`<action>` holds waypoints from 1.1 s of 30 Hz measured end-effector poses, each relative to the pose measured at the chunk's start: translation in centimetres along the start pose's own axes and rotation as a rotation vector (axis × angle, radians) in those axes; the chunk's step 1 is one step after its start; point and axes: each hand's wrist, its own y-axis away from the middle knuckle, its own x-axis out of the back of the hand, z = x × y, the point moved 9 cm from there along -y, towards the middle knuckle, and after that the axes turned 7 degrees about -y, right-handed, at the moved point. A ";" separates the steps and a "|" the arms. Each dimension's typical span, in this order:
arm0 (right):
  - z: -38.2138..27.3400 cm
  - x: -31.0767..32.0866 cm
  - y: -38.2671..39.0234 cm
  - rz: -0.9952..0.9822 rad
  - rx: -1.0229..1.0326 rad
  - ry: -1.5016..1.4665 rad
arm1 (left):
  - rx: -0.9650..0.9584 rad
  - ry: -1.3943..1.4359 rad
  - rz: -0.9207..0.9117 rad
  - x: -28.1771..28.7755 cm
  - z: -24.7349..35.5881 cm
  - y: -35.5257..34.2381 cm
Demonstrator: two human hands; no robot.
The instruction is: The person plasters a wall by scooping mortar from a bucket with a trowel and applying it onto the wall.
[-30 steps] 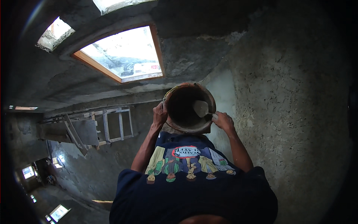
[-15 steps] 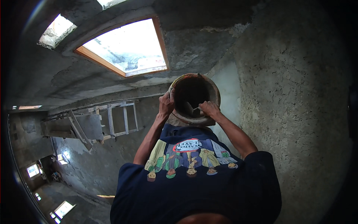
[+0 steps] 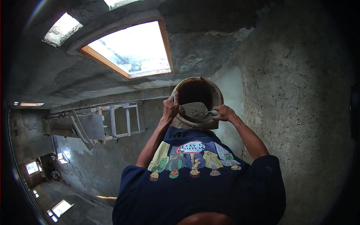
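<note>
A round bucket (image 3: 219, 94) with a worn, mortar-smeared rim is tilted in front of my chest, its dark mouth facing me. My left hand (image 3: 171, 106) is closed around the left side of its rim. On the right, my right hand (image 3: 224, 113) grips the handle of a trowel (image 3: 214, 113). A heap of wet grey mortar (image 3: 194, 110) covers the blade at the lower part of the bucket's mouth. The bucket's deeper inside is in shadow, and what lies there is hidden.
Rough plastered wall (image 3: 292, 112) rises on the right. Ahead is a wood-framed window opening (image 3: 131, 48). To the left stand a pale wooden frame (image 3: 127, 120) like a ladder or scaffold and leaning boards (image 3: 88, 125). Grey floor (image 3: 84, 161) stretches below them.
My right hand has moved right and slightly down, bringing the trowel up out of the bucket's depth with mortar heaped on it. My left hand still holds the rim.
</note>
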 end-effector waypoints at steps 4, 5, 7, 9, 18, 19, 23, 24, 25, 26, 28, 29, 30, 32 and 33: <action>-0.5 2.1 2.0 0.146 0.102 -0.083 | 0.012 0.016 0.015 0.2 -1.0 -0.4; -0.7 2.8 2.8 0.191 0.140 -0.120 | 0.061 0.009 -0.020 -0.1 -1.7 -0.5; 2.1 1.9 3.4 0.248 0.119 -0.182 | 0.049 0.009 -0.024 -0.3 -1.3 -0.8; 3.4 1.6 3.7 0.347 0.109 -0.276 | 0.037 0.007 -0.033 -0.3 -0.8 -0.7; -0.3 6.8 0.8 0.407 0.146 -0.343 | -0.090 -0.060 0.051 0.5 0.8 -0.7; -1.2 8.6 0.9 0.469 0.147 -0.356 | 0.020 -0.020 -0.016 0.4 0.8 -0.4; -2.5 15.3 -0.6 0.550 0.063 -0.276 | -0.001 -0.034 -0.004 0.3 -0.8 -0.4; -2.3 17.2 -1.2 0.605 0.090 -0.251 | 0.015 -0.020 -0.016 0.1 -1.0 -0.5; -3.6 19.6 -1.6 0.644 0.107 -0.165 | 0.041 -0.008 -0.021 0.0 -1.4 -0.5; -5.2 22.1 -1.7 0.668 0.130 -0.156 | 0.038 0.001 -0.010 0.1 -1.2 -0.5; -6.9 27.0 -2.6 0.685 0.179 -0.113 | 0.063 0.026 -0.002 0.6 -0.5 -0.4; -8.3 29.8 -2.7 0.742 0.265 -0.025 | 0.077 0.028 -0.021 0.5 -0.4 -0.5; -9.8 32.2 -3.1 0.792 0.356 0.058 | 0.081 0.034 -0.009 0.6 -0.6 -0.4; -12.8 36.5 -4.0 0.841 0.371 0.174 | 0.087 0.017 -0.005 0.8 -0.9 -0.5; -14.0 38.5 -4.4 0.843 0.405 0.200 | 0.098 0.023 -0.026 0.7 -0.6 -0.5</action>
